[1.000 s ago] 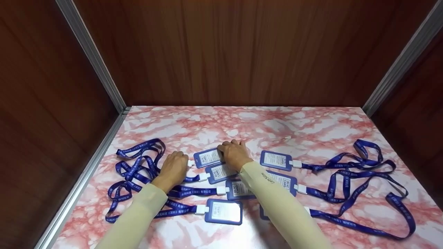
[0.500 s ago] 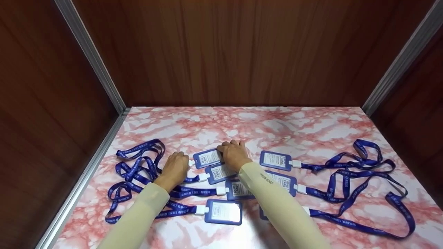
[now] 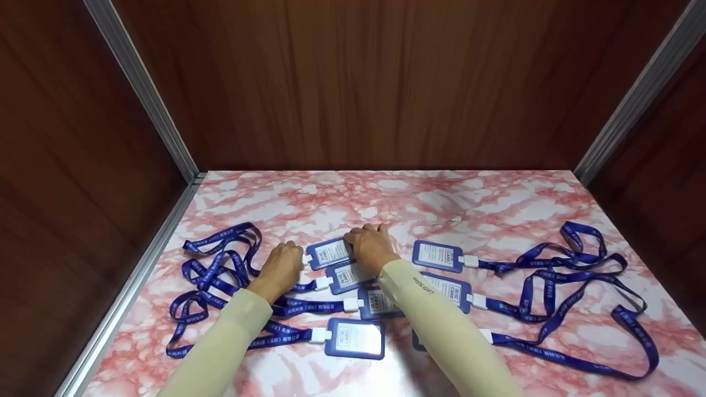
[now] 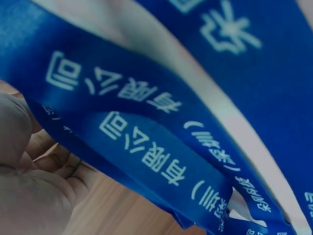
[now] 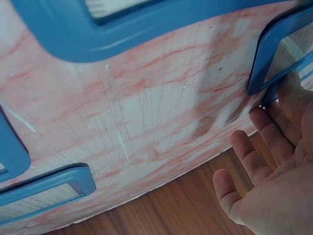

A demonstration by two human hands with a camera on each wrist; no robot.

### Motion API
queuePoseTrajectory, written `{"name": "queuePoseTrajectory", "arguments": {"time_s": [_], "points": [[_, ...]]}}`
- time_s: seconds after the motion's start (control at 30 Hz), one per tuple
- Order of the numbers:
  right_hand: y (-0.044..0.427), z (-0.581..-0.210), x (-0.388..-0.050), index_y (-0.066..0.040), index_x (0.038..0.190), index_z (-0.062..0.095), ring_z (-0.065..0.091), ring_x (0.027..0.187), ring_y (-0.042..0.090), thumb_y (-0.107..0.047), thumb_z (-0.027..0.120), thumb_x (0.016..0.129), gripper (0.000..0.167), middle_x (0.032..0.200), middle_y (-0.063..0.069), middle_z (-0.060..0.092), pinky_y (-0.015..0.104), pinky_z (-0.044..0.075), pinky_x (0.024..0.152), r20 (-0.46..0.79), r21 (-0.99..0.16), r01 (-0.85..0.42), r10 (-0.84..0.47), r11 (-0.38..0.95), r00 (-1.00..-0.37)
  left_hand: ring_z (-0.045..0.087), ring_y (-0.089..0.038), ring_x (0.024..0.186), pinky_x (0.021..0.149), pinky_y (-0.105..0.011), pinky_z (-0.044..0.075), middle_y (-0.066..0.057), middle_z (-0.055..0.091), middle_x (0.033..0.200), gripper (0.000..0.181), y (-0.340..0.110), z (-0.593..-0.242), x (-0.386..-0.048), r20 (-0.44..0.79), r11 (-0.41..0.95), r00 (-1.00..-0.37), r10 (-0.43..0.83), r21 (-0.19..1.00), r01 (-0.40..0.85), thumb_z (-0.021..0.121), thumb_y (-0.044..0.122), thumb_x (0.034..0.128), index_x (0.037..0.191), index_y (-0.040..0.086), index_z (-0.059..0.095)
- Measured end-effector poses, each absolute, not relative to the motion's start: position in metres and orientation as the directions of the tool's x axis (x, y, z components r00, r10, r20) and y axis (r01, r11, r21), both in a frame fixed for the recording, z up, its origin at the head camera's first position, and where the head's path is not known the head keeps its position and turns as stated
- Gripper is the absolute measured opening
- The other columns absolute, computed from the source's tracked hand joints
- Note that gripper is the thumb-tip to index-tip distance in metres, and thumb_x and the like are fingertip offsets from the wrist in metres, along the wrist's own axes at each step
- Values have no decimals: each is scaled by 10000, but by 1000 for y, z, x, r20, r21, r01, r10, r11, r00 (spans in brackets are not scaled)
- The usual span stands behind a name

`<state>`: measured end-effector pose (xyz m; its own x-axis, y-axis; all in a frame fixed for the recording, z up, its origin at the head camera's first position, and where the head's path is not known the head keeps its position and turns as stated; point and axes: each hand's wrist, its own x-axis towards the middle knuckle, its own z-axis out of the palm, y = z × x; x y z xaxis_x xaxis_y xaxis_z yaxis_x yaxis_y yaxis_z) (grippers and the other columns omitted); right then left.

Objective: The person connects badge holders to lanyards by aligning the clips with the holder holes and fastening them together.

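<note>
On the pink-and-white marbled tabletop, my right hand (image 3: 372, 248) pinches the right end of the farthest left-hand badge holder (image 3: 329, 253). In the right wrist view its thumb lies on the blue holder (image 5: 266, 58), the other fingers spread beside it. My left hand (image 3: 281, 270) is at the other end of that badge, fingers curled by the white clip (image 3: 306, 259), gripping the lanyard there; the hand covers the exact hold. Blue lanyard straps (image 4: 146, 98) hide part of the left fingers (image 4: 54, 156) in the left wrist view.
Nearer on the left lie more badge holders, including one at the front (image 3: 354, 338), with tangled lanyards (image 3: 218, 270). Other badges (image 3: 437, 256) lie right, their lanyards (image 3: 584, 275) looping rightward. My right sleeve (image 3: 441, 320) covers part of them. Wooden walls (image 3: 353, 82) enclose the table.
</note>
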<state>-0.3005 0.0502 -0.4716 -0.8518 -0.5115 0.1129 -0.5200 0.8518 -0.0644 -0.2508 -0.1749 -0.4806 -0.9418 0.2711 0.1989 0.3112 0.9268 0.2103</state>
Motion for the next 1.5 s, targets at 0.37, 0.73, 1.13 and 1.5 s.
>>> {"name": "queuePoseTrajectory", "arguments": {"time_s": [0.37,0.73,1.13,1.5], "points": [[48,-470,-299,-138,1066,722,602,1057,312,-54,637,870,230,1177,28,718,520,416,882,159,-95,-534,-516,840,-842,630,-421,863,861,-515,523,-181,617,845,85,-175,-482,-252,203,912,-937,283,246,329,764,-18,817,811,-35,681],[47,-470,-299,-140,1086,720,610,1078,306,-70,706,850,246,1207,22,711,513,415,912,121,-98,-522,-511,847,-851,623,-390,868,860,-489,534,-153,600,872,62,-173,-481,-253,158,909,-944,291,262,324,719,-42,822,785,-18,675],[47,-474,-299,-135,1088,718,613,1050,332,-43,769,788,318,1160,43,711,531,414,900,133,-99,-531,-517,842,-845,634,-387,861,844,-487,551,-157,602,872,71,-172,-482,-252,176,916,-942,286,238,323,738,-45,820,789,-26,676],[48,-470,-299,-139,1123,718,609,1057,321,-18,826,707,446,1173,39,708,504,405,902,92,-107,-524,-516,845,-852,626,-392,881,862,-494,541,-165,608,892,85,-173,-481,-252,178,923,-944,279,221,314,757,-4,839,828,-27,675]]}}
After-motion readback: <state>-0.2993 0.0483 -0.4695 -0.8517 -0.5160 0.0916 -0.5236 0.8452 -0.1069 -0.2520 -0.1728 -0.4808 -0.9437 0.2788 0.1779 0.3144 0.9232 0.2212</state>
